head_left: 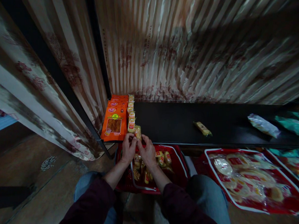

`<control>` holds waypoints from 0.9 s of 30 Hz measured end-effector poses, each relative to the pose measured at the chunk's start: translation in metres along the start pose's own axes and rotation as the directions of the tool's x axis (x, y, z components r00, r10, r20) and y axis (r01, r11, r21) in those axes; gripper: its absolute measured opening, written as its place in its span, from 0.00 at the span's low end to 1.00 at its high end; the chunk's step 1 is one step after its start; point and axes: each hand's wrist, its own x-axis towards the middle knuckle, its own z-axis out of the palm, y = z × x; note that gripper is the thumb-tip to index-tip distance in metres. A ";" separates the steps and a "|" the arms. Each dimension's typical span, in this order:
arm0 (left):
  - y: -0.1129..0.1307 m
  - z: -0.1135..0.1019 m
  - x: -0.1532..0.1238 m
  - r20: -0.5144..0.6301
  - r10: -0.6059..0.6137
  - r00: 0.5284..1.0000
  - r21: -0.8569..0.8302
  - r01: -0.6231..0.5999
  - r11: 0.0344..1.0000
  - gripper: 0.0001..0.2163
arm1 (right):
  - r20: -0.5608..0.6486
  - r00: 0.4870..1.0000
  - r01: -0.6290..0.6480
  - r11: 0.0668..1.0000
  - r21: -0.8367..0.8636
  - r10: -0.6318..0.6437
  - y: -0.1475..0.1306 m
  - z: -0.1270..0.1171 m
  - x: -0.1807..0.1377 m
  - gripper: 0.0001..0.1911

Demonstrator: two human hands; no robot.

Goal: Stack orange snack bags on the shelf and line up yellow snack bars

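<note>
My left hand (128, 147) and my right hand (147, 151) are closed together on a small yellow snack packet (138, 131) at the front edge of a dark shelf (170, 122). The packet sits at the near end of a row of similar yellow packets (131, 113) running back toward the wall. Left of that row lie orange snack bags (116, 118), stacked in a line. Below my hands stands a red basket (179, 170) with several more yellow packets in it.
A lone yellow packet (202, 128) lies mid-shelf. Clear and green bags (262, 124) lie at the shelf's right end. Another red basket (258, 183) of wrapped pastries stands on the floor to the right. Striped wallpaper backs the shelf; a dark post rises at left.
</note>
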 end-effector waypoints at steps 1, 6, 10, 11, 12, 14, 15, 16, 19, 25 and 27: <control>0.000 -0.001 0.001 -0.023 0.021 1.000 0.039 -0.020 0.999 0.03 | -0.003 1.000 0.013 1.000 0.019 -0.013 0.000 0.003 0.002 0.19; -0.002 -0.005 0.009 -0.091 0.105 0.990 0.156 -0.090 0.984 0.05 | 0.006 0.998 0.062 0.991 0.116 -0.063 -0.002 0.014 0.016 0.19; -0.007 -0.007 0.016 -0.103 0.167 0.981 0.228 -0.140 0.964 0.08 | 0.053 0.997 0.044 0.992 0.117 -0.050 -0.001 0.020 0.024 0.19; -0.008 -0.007 0.018 -0.096 0.188 0.978 0.254 -0.158 0.954 0.08 | 0.054 0.997 0.046 0.994 0.102 -0.051 0.000 0.021 0.026 0.19; -0.009 -0.007 0.019 -0.086 0.205 0.975 0.280 -0.174 0.944 0.08 | 0.047 0.997 0.053 0.995 0.084 -0.057 0.001 0.023 0.027 0.18; -0.011 -0.007 0.020 -0.075 0.220 0.973 0.320 -0.185 0.929 0.09 | 0.030 0.997 0.075 0.996 0.045 -0.076 0.004 0.026 0.029 0.18; -0.012 -0.007 0.021 -0.073 0.221 0.973 0.333 -0.185 0.925 0.09 | 0.022 0.996 0.085 0.996 0.026 -0.085 0.005 0.027 0.030 0.18; -0.012 -0.007 0.022 -0.070 0.221 0.973 0.346 -0.184 0.920 0.09 | 0.017 0.996 0.091 0.996 0.007 -0.091 0.006 0.028 0.031 0.18; -0.011 -0.007 0.024 -0.059 0.241 0.969 0.436 -0.193 0.879 0.08 | 0.020 0.995 0.098 0.995 -0.034 -0.097 0.009 0.032 0.033 0.17; -0.006 -0.006 0.027 -0.018 0.332 0.943 0.675 -0.234 0.700 0.07 | 0.043 0.995 0.094 0.994 -0.050 -0.092 0.010 0.034 0.038 0.17; -0.007 -0.005 0.027 -0.010 0.365 0.931 0.680 -0.262 0.685 0.09 | 0.036 0.994 0.100 0.994 -0.036 -0.099 0.011 0.034 0.039 0.16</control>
